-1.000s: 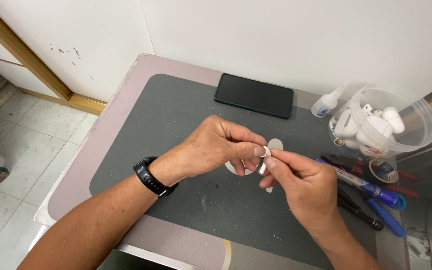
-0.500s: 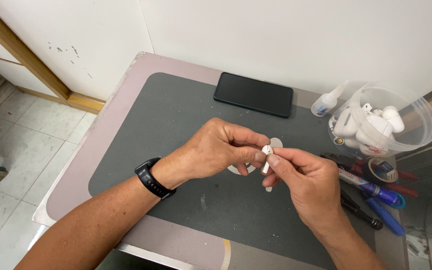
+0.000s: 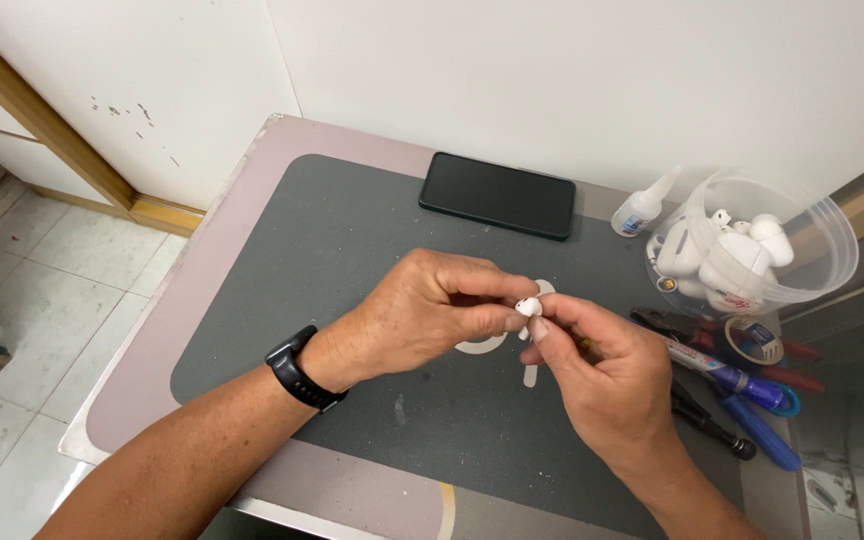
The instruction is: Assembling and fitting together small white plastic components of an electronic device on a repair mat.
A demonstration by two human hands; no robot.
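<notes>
The left hand and the right hand meet over the middle of the dark grey mat, and between their fingertips sits a small white earbud — the left thumb and forefinger pinch it from the left, the right thumb and forefinger from the near right. Both hands are closed on it, so it hangs above the mat, not resting on anything. Just beneath it on the mat lie a few white pieces (too hidden by the fingers to name).

As for progress, I judge the work on this one earbud to be mid-way: it is in hand and being handled at close quarters, not laid down and not in the clear plastic tub at the far right, where more white earbuds and cases are heaped. The small glue bottle stands capped beside the tub, untouched, and the pliers and markers to the right lie idle — so any gluing or tool work appears yet to come. A black phone lies far on the mat.
</notes>
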